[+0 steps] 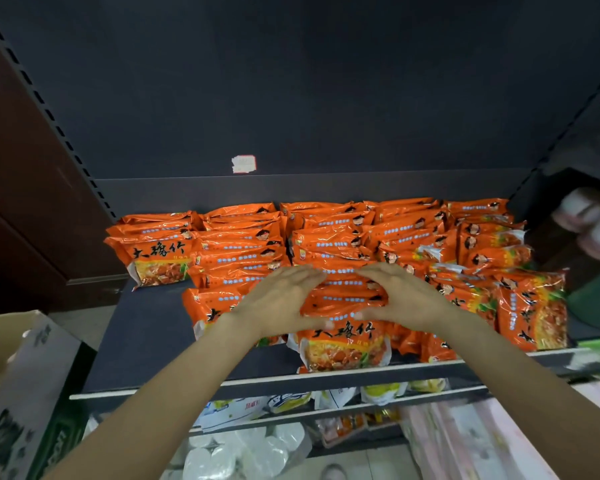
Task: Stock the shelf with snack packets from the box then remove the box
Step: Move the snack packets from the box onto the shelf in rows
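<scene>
I see my left hand (278, 299) and right hand (404, 296) laid flat, fingers straight, pressing either side of an orange packet stack (343, 296) near the shelf (142, 341) front. The box (18, 375) stands near left.

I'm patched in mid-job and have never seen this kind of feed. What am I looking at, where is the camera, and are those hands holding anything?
There is no machine here: a person works bare-handed, and the single picture comes from a camera on their head, looking forward and down. The left hand and right hand reach onto a dark shelf. Both lie flat, fingers straight, on either side of a row of orange packets, pressing it together rather than gripping it. More orange packets fill the shelf behind and to the right; its left front part is bare. A cardboard box sits at the lower left; its inside is out of view. Other goods lie on lower shelves.
</scene>
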`<state>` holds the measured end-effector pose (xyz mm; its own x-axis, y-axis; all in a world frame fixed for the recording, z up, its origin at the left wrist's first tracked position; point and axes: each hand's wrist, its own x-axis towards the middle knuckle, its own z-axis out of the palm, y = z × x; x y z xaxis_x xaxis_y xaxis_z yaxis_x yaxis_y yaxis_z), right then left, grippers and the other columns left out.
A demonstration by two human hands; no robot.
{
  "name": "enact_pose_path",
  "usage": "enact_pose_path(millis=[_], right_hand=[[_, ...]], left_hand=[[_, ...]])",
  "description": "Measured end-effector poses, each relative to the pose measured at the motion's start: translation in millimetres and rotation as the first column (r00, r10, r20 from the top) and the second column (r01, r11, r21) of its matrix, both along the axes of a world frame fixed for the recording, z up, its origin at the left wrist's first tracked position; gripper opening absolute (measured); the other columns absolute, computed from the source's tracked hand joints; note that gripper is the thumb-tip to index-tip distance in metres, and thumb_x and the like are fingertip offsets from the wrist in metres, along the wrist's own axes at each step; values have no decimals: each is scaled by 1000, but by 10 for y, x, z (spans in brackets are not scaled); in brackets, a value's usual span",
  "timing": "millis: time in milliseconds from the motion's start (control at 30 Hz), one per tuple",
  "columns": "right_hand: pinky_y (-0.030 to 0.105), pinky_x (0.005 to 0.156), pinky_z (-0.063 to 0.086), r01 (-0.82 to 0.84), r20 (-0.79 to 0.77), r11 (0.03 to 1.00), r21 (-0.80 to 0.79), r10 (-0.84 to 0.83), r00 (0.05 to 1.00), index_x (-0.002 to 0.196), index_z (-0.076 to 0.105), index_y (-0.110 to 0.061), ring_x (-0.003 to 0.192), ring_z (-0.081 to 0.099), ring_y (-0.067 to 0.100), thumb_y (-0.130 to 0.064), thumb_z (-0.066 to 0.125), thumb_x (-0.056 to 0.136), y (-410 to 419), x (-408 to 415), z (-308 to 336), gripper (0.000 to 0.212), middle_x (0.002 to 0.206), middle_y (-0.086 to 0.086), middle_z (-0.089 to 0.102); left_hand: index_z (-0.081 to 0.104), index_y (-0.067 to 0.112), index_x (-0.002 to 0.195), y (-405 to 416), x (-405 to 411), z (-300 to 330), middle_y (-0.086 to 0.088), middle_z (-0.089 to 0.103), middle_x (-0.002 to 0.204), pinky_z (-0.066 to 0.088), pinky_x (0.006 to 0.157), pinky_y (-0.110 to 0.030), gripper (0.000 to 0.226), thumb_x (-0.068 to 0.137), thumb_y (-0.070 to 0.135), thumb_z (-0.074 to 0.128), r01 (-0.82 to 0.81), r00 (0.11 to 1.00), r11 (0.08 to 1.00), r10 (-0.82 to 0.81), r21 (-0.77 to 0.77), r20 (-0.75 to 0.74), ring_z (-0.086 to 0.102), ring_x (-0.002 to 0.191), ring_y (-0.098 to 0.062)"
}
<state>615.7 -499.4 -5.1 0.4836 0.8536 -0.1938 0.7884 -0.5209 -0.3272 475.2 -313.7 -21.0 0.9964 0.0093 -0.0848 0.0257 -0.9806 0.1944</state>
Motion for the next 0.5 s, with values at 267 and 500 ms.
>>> enact_pose_path(millis=[267,500], right_hand=[[38,116,19,91,287,988,-126,-51,956,150,2,-22,142,14,21,-54,76,66,27,-246,-278,116,154,0,11],[35,111,22,98,396,993,-62,-65,916,148,16,-21,135,24,20,-52,72,71,26,-245,-405,99,144,1,32]], left_hand=[[6,12,150,-195,7,-260,-7,10,158,3,118,-35,97,81,52,62,-46,997,965,30,259,67,10,145,-22],[20,8,147,-211,20,-364,-9,27,153,10,118,-35,89,80,44,67,-63,991,955,26,291,128,24,142,-23]])
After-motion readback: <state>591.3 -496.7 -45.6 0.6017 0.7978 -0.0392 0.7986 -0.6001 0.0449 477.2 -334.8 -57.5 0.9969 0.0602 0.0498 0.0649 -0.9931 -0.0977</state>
